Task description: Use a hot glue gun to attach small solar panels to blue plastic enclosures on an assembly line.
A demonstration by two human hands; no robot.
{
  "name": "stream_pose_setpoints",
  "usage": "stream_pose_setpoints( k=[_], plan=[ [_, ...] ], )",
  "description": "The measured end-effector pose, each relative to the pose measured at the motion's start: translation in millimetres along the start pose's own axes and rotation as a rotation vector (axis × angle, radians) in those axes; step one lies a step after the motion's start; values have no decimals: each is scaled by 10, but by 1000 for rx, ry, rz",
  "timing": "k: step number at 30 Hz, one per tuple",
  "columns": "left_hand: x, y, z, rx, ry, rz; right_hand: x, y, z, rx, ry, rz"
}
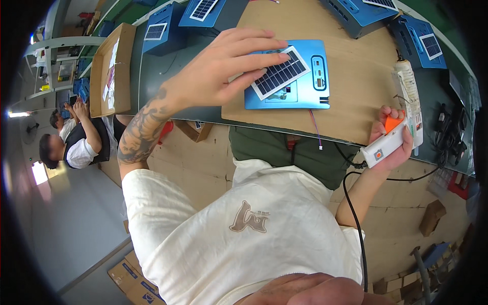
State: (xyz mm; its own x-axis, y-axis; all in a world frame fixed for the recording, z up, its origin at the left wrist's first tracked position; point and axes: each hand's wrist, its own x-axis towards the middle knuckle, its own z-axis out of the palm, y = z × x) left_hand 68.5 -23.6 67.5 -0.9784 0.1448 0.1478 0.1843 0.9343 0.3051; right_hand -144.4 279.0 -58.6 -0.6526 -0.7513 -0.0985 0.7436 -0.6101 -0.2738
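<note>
My left hand (231,63) reaches over a small white-framed solar panel (284,73), fingers stretched out and fingertips lying on its upper left edge. The panel sits askew on a flat blue device case (310,96), which has a row of ports at its right side. A thin red and blue wire with a small white plug (319,134) hangs from the case over the table edge. At the right, my right hand (394,145) is closed round the handle of a white hot glue gun (384,147) with an orange trigger. The gun's stained barrel points away from me.
Brown cardboard (356,76) covers the table's middle. More blue cases with solar panels stand behind, one at far left (162,33) and one at far right (422,43). An open carton (122,71) is at left; black cables (450,134) lie right. Another person (84,137) sits at left.
</note>
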Motion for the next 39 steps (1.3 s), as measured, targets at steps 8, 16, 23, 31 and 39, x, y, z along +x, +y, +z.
stream_pose_setpoints(
  k=[8, 16, 23, 31, 39],
  plan=[
    [49, 47, -35, 62, 33, 49, 1, -30, -79, 0, 4, -11],
    [290, 159, 52, 115, 60, -28, 16, -35, -83, -27, 6, -20],
    [406, 214, 122, 125, -152, -151, 25, -38, -97, -26, -9, -16],
    [474, 212, 171, 99, -233, -204, 24, -32, -64, -20, 8, -22],
    [319, 243, 210, -90, 17, -242, 14, -81, -118, -114, -10, -26]
  ],
)
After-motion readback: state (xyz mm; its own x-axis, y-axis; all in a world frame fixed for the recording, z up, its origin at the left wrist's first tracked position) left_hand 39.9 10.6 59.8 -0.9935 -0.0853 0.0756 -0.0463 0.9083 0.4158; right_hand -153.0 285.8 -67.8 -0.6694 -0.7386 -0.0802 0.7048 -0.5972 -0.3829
